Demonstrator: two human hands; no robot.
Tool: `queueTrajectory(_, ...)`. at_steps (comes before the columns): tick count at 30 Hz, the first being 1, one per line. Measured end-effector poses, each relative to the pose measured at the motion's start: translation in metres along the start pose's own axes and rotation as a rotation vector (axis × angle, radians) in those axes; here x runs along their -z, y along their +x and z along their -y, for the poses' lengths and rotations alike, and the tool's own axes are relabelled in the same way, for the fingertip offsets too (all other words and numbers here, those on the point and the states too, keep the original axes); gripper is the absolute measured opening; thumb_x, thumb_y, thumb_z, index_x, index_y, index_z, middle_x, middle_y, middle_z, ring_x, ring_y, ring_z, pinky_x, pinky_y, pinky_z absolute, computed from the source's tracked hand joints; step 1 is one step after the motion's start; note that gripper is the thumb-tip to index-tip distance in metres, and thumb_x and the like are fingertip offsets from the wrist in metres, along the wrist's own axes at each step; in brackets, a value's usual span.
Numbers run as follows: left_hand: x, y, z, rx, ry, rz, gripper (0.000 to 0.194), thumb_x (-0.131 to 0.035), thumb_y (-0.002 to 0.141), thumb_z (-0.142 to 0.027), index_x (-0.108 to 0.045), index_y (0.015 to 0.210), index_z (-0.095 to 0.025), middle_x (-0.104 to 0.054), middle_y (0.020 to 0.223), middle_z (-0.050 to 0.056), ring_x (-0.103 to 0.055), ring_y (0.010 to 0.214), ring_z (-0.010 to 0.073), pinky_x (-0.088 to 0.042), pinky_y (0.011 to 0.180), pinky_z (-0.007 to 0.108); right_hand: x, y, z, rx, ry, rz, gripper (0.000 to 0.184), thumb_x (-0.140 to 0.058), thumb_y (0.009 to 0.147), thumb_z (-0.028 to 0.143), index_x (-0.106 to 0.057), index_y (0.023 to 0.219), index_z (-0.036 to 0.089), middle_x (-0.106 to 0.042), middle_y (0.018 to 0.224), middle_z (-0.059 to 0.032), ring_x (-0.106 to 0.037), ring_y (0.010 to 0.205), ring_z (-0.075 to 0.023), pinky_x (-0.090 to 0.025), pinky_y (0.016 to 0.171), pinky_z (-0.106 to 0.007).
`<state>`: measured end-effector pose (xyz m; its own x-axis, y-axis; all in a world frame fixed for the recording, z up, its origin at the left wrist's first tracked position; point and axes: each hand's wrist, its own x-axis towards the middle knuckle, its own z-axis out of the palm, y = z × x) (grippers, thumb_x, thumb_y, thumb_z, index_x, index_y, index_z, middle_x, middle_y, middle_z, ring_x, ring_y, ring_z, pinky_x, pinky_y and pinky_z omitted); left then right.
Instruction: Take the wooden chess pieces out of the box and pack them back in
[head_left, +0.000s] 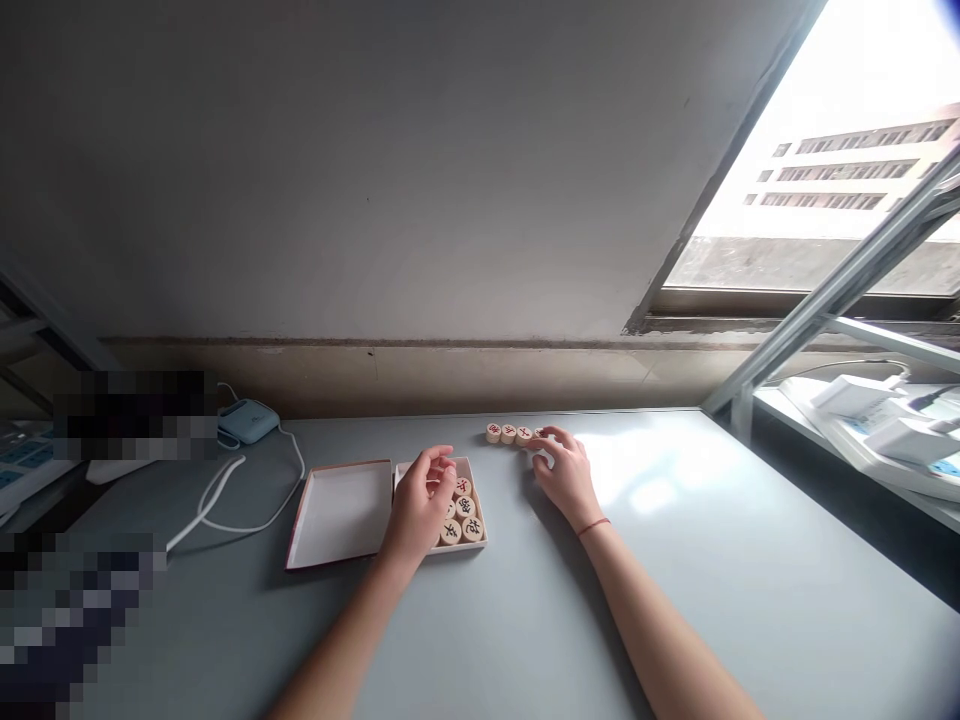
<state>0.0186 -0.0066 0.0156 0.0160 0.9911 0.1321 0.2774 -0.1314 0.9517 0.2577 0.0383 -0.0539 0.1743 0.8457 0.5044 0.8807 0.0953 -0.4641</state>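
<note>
A shallow white box on the grey table holds several round wooden chess discs with characters on top. My left hand hovers over the box with fingers curled, thumb and fingertips pinched near a disc; what it grips is hidden. Beyond the box a short row of discs lies on the table. My right hand rests at the row's right end, fingertips closed on the last disc there. A red string circles my right wrist.
The box's lid lies open-side up just left of the box. A white cable and a pale blue device sit at the back left. A window frame and a shelf with white boxes stand at right.
</note>
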Motion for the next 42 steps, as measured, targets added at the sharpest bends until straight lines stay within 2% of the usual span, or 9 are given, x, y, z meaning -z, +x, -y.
queueTrajectory(10, -0.0006, 0.0011, 0.0044, -0.008, 0.001, 0.014, 0.027, -0.051, 0.084, -0.034, -0.059, 0.106, -0.021, -0.064, 0.095, 0.004, -0.063, 0.082, 0.0158, -0.053, 0.075, 0.030, -0.0017, -0.0001, -0.0024, 0.075, -0.009, 0.001, 0.031, -0.045, 0.075, 0.014, -0.073, 0.084, 0.025, -0.061, 0.115, -0.0054, -0.054, 0.094, -0.0242, -0.046, 0.087, -0.043)
queueTrajectory(19, 0.0001, -0.0003, -0.0004, -0.003, -0.003, 0.035, 0.026, -0.050, 0.083, -0.035, -0.059, 0.102, -0.020, -0.064, 0.093, 0.004, -0.063, 0.079, 0.0156, -0.053, 0.071, 0.028, -0.0026, 0.0016, -0.0069, 0.071, 0.018, -0.063, 0.031, -0.044, 0.074, 0.013, -0.069, 0.090, 0.022, -0.065, 0.113, -0.0061, -0.056, 0.095, -0.0245, -0.046, 0.085, -0.041)
queueTrajectory(24, -0.0003, 0.0003, 0.0007, 0.010, -0.009, 0.045, 0.026, -0.050, 0.083, -0.036, -0.060, 0.102, -0.020, -0.063, 0.094, 0.005, -0.063, 0.079, 0.0157, -0.053, 0.069, 0.028, -0.0005, 0.0026, -0.0062, 0.058, 0.047, -0.077, 0.027, -0.043, 0.075, 0.015, -0.067, 0.085, 0.022, -0.066, 0.108, -0.0069, -0.057, 0.093, -0.0244, -0.046, 0.085, -0.041)
queueTrajectory(27, -0.0002, 0.0009, 0.0024, 0.004, -0.001, 0.046, 0.026, -0.049, 0.083, -0.036, -0.060, 0.102, -0.020, -0.064, 0.094, 0.004, -0.063, 0.080, 0.0158, -0.053, 0.071, 0.028, 0.0013, 0.0034, -0.0054, 0.023, 0.047, -0.102, 0.028, -0.043, 0.074, 0.016, -0.065, 0.090, 0.021, -0.064, 0.107, -0.0087, -0.057, 0.093, -0.0240, -0.045, 0.082, -0.039)
queueTrajectory(32, 0.0001, 0.0009, 0.0029, -0.008, 0.014, 0.037, 0.025, -0.049, 0.084, -0.035, -0.060, 0.102, -0.021, -0.064, 0.095, 0.004, -0.063, 0.082, 0.0159, -0.052, 0.076, 0.030, 0.0012, 0.0040, -0.0051, -0.133, -0.019, -0.067, 0.027, -0.047, 0.076, 0.026, -0.058, 0.100, 0.022, -0.066, 0.096, -0.0063, -0.057, 0.081, -0.0214, -0.042, 0.072, -0.034)
queueTrajectory(36, -0.0001, 0.0005, 0.0026, -0.006, 0.018, 0.040, 0.025, -0.050, 0.084, -0.035, -0.061, 0.101, -0.021, -0.065, 0.094, 0.004, -0.064, 0.082, 0.0166, -0.053, 0.074, 0.030, -0.0004, 0.0063, -0.0050, -0.143, -0.050, -0.018, 0.017, -0.049, 0.078, 0.026, -0.058, 0.092, 0.024, -0.069, 0.090, -0.0026, -0.057, 0.081, -0.0210, -0.037, 0.069, -0.031)
queueTrajectory(42, -0.0014, 0.0006, 0.0026, -0.015, 0.045, 0.042, 0.024, -0.049, 0.084, -0.035, -0.062, 0.099, -0.021, -0.066, 0.094, 0.004, -0.064, 0.083, 0.0170, -0.052, 0.074, 0.029, -0.0015, 0.0088, -0.0052, -0.137, -0.051, -0.019, 0.011, -0.051, 0.079, 0.024, -0.058, 0.088, 0.025, -0.070, 0.088, -0.0010, -0.055, 0.078, -0.0196, -0.035, 0.068, -0.029)
